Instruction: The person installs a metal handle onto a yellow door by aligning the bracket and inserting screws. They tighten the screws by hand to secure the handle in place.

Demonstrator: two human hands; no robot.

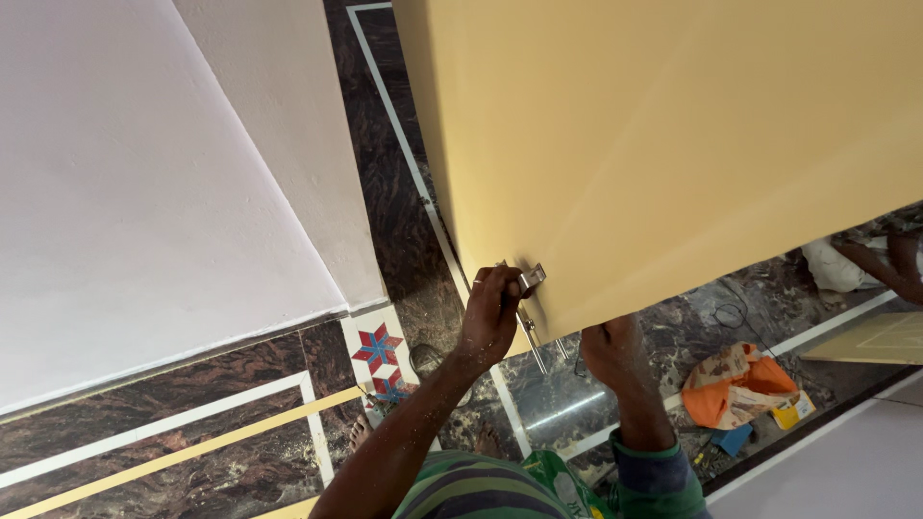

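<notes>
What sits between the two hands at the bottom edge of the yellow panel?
In the head view, between the left hand and the right hand, thin metal rods hang below the yellow panel by the metal bracket; dark marble floor shows behind.

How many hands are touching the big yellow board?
2. The left hand grips a metal bracket at the yellow board's lower corner; the right hand holds the bottom edge beside it. Other hands may be hidden behind the board.

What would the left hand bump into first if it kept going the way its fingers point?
Probably the small metal hinge on the corner of the yellow board. The left hand is already right at it, fingers seemingly touching, though depth is hard to judge.
</notes>
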